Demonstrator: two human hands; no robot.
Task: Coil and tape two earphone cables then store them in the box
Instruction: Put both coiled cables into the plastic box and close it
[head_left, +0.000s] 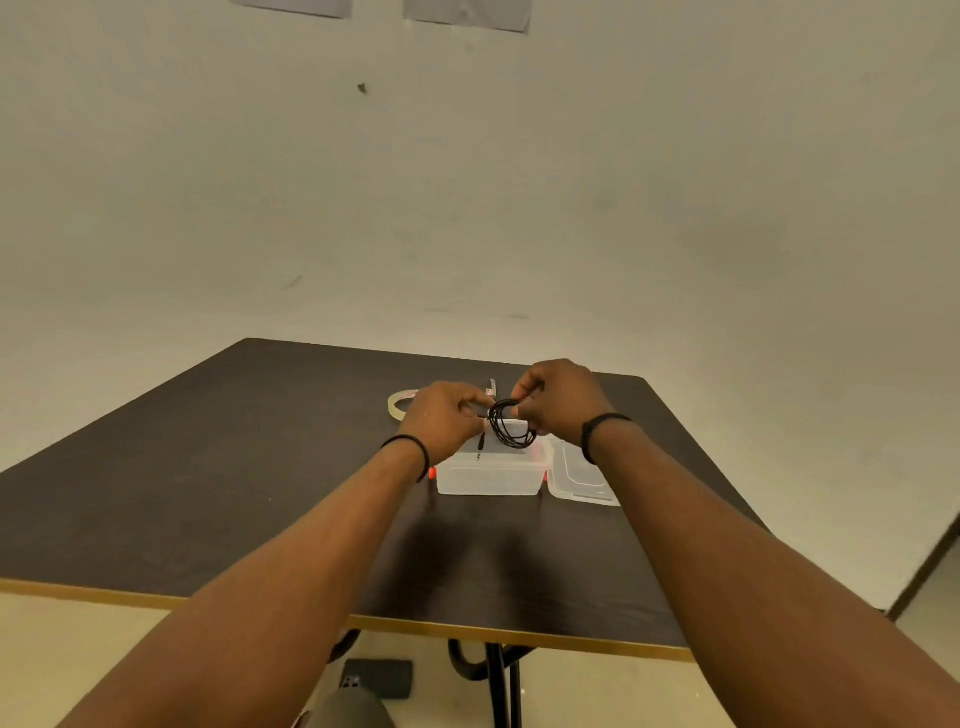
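Above a clear plastic box on the dark matte table: right hand pinching a coiled thin black earphone cable, left hand pinched at its side, plug dangling. Flat translucent lid beside; glossy tape roll behind.

Both hands above clear box: right hand pinches coiled black cable, left hand grips its side, plug dangling. Lid right of box; tape roll behind it.

cable: black | box: clear, red clips | table: dark brown, tan edge | tape roll: pale translucent
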